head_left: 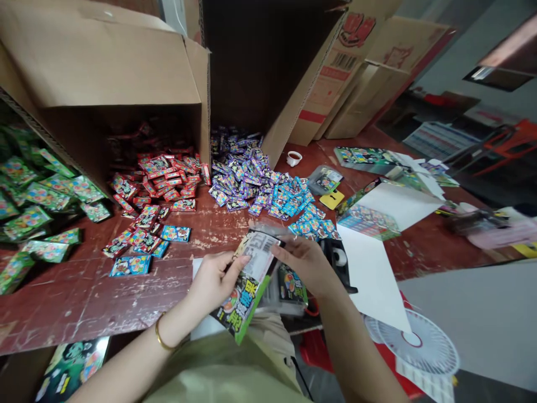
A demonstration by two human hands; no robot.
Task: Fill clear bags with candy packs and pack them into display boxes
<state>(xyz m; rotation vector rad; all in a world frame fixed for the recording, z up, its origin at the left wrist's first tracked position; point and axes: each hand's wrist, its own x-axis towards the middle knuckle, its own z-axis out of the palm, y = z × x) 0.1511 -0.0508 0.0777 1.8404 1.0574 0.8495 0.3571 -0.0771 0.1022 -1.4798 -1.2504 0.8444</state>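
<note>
In front of my body, a flat printed candy bag (241, 299), black with a green edge and a pale text panel, is tilted between both hands. My left hand (218, 277) grips its left side, thumb on top. With fingers pinched, my right hand (304, 260) holds its upper right edge, where clear plastic shows. Below the right hand lies a clear plastic pack with a dark printed card (292, 285), partly covered. Small blue candy boxes (131, 265) and red candy boxes (145, 240) are scattered left of my hands.
Open cartons (126, 67) stand at the back. Piles of red boxes (172, 176), purple packets (241, 173), blue packets (293, 196) and green boxes (29, 218) spread before them. A small white cup (293, 158), a yellow tag (331, 199) and a white sheet (371, 274) lie rightward. A fan (432, 341) sits lower right.
</note>
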